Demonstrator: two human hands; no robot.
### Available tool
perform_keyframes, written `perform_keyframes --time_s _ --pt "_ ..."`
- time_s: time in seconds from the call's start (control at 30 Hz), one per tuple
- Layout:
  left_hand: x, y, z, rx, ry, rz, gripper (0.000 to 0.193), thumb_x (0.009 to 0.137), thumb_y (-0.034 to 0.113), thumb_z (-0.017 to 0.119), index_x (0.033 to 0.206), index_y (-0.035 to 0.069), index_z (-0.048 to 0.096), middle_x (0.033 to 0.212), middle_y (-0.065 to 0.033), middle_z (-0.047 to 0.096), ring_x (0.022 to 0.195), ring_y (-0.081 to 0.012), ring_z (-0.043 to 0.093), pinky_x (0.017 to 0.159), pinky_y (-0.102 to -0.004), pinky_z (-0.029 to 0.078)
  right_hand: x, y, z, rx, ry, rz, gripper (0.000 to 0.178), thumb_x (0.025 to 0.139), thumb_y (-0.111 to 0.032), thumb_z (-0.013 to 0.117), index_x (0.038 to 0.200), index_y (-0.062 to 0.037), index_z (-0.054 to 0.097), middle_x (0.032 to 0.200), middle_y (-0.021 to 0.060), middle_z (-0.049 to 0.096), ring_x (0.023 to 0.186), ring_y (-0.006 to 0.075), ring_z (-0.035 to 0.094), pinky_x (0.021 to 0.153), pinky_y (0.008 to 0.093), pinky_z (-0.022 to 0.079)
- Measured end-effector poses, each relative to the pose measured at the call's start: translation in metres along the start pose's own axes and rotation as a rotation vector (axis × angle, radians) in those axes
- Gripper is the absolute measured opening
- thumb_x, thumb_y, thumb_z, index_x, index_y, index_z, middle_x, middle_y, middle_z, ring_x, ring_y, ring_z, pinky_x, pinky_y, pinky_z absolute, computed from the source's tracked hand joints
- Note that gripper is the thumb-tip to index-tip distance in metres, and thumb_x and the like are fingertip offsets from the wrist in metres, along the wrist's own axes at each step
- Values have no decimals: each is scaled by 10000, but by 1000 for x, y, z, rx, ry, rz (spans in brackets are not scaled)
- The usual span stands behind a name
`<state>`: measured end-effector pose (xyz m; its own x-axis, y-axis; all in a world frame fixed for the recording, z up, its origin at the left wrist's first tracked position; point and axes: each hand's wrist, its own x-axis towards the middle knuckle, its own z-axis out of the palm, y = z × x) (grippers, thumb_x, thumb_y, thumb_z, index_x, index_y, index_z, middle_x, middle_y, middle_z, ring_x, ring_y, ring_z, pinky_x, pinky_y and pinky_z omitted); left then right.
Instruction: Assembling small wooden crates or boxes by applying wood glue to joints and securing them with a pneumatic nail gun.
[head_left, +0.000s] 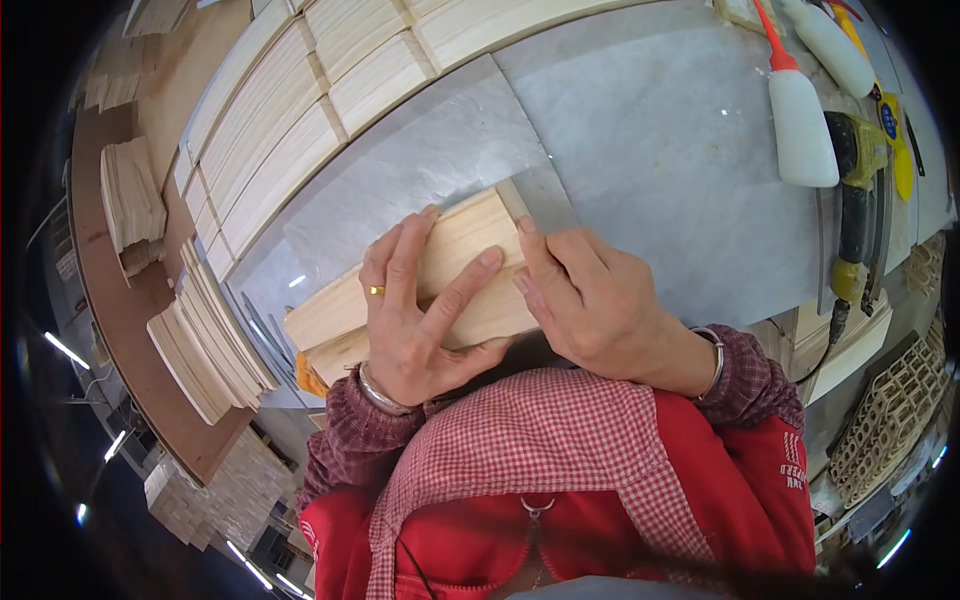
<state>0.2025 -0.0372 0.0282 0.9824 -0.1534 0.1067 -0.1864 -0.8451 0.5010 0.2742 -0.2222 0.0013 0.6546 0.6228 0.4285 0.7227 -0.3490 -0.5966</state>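
Note:
Two pale wooden boards (470, 228) lie side by side on the grey work surface in front of me, slanting up to the right. A narrow pale strip (513, 200) shows along their upper right end. My left hand (420, 335) lies across the boards, its fingers over the far edge, its thumb at the near side and its index finger near the seam. At the right end, my right hand (610, 310) is closed, its index fingertip and thumb touching the boards. The curled fingers hide whether anything small is in them.
Stacked wooden boards (290, 110) line the far left of the grey tabletop (680, 160). More boards (205, 345) stand on the left. At the right are a white squeeze bottle (803, 125) with a red nozzle, a yellow-and-black power tool (855, 200) and a yellow-handled tool (897, 150).

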Motion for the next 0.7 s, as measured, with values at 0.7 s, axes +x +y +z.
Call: perform_keyframes --time_s 0.7 --pt "-7 -9 7 81 142 89 685 561 404 773 1192 177 631 1334 -164 446 1148 -341 462 987 -457 355 -67 61 -109 -156 291 349 265 801 -1 627 1063 -40 645 957 67 628 748 157 568 664 241 478"
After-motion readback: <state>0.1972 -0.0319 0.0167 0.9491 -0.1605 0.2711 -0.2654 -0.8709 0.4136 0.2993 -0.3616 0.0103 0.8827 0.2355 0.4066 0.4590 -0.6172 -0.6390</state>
